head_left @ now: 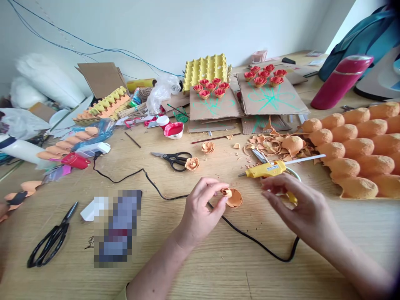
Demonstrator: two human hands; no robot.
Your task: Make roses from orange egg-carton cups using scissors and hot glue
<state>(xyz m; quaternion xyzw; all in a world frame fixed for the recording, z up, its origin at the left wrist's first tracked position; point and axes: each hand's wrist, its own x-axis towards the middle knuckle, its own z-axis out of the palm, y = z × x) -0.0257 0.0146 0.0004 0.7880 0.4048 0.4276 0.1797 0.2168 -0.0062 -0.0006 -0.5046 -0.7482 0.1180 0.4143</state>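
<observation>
Left hand (200, 210) grip pinched on orange flower (233, 198); right hand (300, 206) grip spread, above glue gun (265, 169).

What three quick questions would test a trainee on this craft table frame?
1. True or false: the left hand pinches an orange paper flower.
2. Which lies closest to the right hand? A the yellow glue gun; B the big black scissors; C the pink bottle.
3. Fill in: the red flowers at the back sit on sheets of ____.
Key: 1 true; 2 A; 3 cardboard.
</observation>
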